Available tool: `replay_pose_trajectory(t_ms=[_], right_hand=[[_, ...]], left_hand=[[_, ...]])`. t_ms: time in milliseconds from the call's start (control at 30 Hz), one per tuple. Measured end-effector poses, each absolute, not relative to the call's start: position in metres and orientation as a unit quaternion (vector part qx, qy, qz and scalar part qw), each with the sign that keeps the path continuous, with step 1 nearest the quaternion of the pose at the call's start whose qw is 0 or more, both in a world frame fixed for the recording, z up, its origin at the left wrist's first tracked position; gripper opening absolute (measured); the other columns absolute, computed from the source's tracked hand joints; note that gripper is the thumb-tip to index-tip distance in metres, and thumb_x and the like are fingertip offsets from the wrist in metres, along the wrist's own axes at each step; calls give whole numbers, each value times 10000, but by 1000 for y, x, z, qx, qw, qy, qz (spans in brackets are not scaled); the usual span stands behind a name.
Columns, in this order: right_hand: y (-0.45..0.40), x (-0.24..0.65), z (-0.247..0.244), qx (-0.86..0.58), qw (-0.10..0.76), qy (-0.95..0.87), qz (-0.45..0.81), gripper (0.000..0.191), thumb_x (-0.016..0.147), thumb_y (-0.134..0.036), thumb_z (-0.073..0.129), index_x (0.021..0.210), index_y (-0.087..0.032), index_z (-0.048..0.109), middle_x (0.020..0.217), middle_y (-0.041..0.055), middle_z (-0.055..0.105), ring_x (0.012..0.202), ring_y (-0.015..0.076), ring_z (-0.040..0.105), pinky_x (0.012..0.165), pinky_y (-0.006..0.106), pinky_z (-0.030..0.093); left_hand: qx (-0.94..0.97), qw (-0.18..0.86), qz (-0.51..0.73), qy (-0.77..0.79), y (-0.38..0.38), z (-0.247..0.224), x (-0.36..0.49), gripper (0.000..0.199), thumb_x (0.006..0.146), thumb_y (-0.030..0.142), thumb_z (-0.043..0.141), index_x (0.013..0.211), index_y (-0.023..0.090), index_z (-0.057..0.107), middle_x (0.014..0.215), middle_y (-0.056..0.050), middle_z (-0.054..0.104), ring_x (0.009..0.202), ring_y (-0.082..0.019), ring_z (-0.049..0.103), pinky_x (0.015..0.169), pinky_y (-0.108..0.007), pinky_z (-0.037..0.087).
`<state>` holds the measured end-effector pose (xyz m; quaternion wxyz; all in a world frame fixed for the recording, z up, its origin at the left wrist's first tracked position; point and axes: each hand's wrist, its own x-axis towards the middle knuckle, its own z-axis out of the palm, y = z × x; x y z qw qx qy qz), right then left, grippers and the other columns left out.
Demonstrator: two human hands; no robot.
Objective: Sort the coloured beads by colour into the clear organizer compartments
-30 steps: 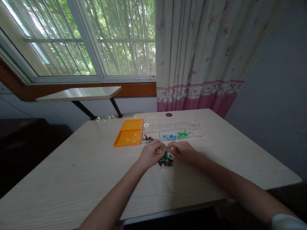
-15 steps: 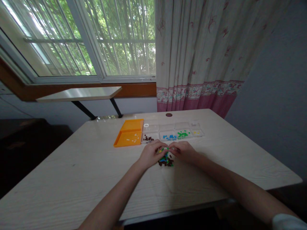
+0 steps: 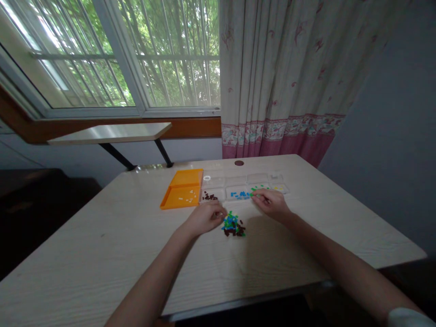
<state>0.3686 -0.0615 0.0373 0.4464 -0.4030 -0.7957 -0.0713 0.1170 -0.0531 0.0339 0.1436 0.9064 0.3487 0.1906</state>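
Note:
My left hand [image 3: 206, 216] rests on the table with its fingers curled in, beside the left edge of a small heap of building pieces [image 3: 233, 225]. Thumb and index finger come close together; whatever they hold, if anything, is too small to make out. The heap mixes green, blue and dark brown bits. Over the compartment of green pieces [image 3: 260, 187], my right hand [image 3: 272, 203] has its fingertips pinched together. Green shows at those fingertips, but I cannot tell whether a piece is between them. Blue pieces [image 3: 240, 195] lie in the compartment just left of that hand.
A clear compartment tray [image 3: 225, 187] also holds dark brown pieces [image 3: 209, 196] and yellow pieces [image 3: 278, 188]. To its left, an open orange case [image 3: 184, 178] has white pieces [image 3: 187, 198] inside. A raised shelf [image 3: 112, 131] stands at the table's back left.
My right hand has left the heap and moved right and away to the green compartment. My left hand has drawn slightly left, uncovering more of the heap.

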Motion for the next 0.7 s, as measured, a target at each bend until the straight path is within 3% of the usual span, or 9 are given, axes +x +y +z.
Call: replay_pose_trajectory(t_ms=[700], right_hand=[[-61,372,35,-418,438,-791,-89,257,822,-368,473,780,-198,662,517,-1,588,440,89,473,523,209,394]], left_hand=[[900,92,157,395,-54,35,115,182,760,231,469,862,197,616,791,-34,578,751,-148,555,670,-232,422]])
